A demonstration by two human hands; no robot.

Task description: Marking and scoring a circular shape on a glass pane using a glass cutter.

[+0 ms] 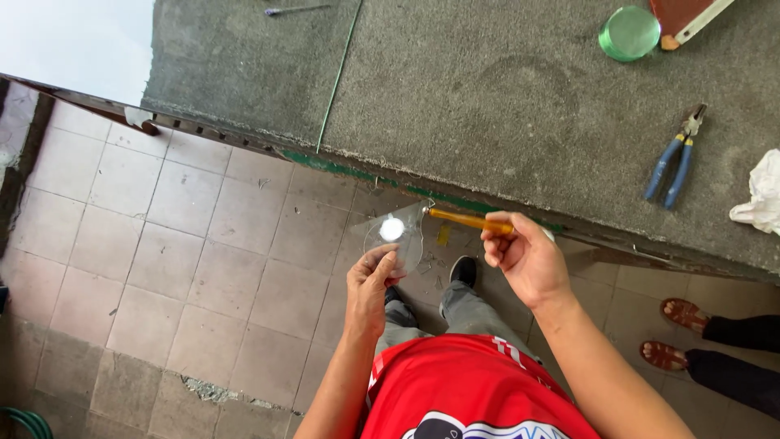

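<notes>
Out at the left there's only the tiled floor (162,244), and then the action: the left hand (370,284) is up over the floor, just off the near edge of the grey felt-covered workbench (487,106), pinching the lower rim of a clear glass piece (396,236) between thumb and fingers. The piece looks mostly rounded already, though a pointed corner seems to stick out toward the bench edge, so by my read the shaping is well along but not finished. Moving right, the right hand (524,256) is closed around a yellow-handled glass cutter (467,219), its metal tip touching the upper right edge of the glass, right at that corner. On the bench itself, blue-handled pliers (674,158) lie untouched near the right side, a white rag (760,199) sits at the right edge, and a green glass disc (630,32) rests by the far edge. Another person's sandalled feet (674,333) stand at the lower right.
</notes>
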